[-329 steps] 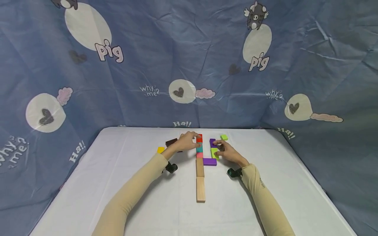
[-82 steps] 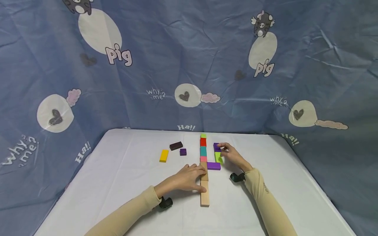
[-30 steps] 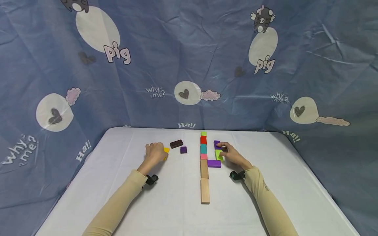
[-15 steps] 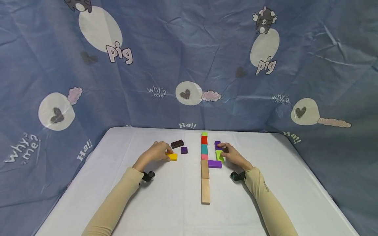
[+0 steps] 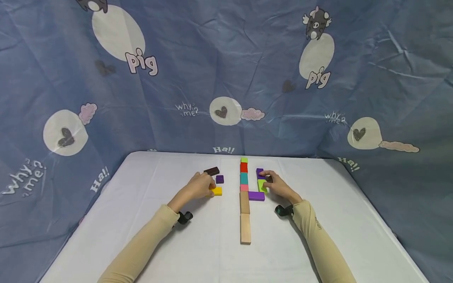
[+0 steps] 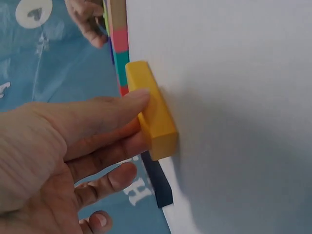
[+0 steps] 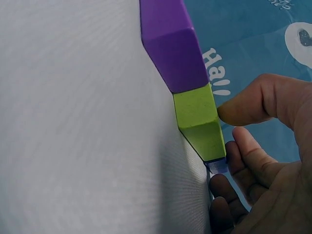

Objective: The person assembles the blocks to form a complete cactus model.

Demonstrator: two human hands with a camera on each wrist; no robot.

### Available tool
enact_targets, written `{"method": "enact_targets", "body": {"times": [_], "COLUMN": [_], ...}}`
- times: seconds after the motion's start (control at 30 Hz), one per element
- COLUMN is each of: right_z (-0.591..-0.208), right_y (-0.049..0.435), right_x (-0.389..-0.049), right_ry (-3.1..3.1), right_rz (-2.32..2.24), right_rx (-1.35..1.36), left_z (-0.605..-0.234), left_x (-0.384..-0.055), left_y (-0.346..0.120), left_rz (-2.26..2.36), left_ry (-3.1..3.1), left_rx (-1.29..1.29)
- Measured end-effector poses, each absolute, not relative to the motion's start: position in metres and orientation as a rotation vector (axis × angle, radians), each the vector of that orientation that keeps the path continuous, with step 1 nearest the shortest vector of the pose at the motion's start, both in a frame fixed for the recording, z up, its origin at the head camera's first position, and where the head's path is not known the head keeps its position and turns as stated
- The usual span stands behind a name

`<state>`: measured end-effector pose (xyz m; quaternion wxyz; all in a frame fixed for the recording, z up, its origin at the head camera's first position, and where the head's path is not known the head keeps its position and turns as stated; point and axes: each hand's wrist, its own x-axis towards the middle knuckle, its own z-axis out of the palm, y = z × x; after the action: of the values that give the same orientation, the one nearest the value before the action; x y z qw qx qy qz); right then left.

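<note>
My left hand (image 5: pixel 199 185) pinches a yellow block (image 6: pixel 153 109) between thumb and fingers, low over the white table. On the right, my right hand (image 5: pixel 281 186) lies beside a lime block (image 7: pixel 197 109) and a purple block (image 5: pixel 260 173) behind it. Its thumb tip is right at the lime block's edge, and its loosely bent fingers hold nothing. A longer purple block (image 5: pixel 256 196) lies crosswise in front of the lime one, against the central row. That row runs away from me: two wooden planks (image 5: pixel 245 228), then pink, teal (image 5: pixel 244 178), red and small lime blocks.
A dark brown block (image 5: pixel 213 171) and a small dark purple cube (image 5: pixel 220 179) lie behind the left hand. The white table (image 5: pixel 301 251) ends at a blue printed cloth (image 5: pixel 170 70) at the back and sides.
A small lime block has joined the row's far end. My left hand went from the wooden planks to the yellow block, turned it crosswise and moved it right. The right hand stays put.
</note>
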<state>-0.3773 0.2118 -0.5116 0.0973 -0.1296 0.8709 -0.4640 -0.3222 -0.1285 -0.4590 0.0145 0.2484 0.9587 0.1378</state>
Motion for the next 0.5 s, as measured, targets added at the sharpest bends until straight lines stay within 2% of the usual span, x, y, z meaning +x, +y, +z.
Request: {"method": "enact_targets", "body": {"times": [0.5], "right_z": [-0.511], "right_y": [0.211], "right_x": [-0.375], "right_ry": [2.567], "right_rz": [-1.39], "right_rx": [-0.381], "left_z": [-0.467], "left_x": [-0.327], "left_y": [-0.095], "left_rz": [0.364], "left_ry": [3.105], "left_rx": [0.788]}}
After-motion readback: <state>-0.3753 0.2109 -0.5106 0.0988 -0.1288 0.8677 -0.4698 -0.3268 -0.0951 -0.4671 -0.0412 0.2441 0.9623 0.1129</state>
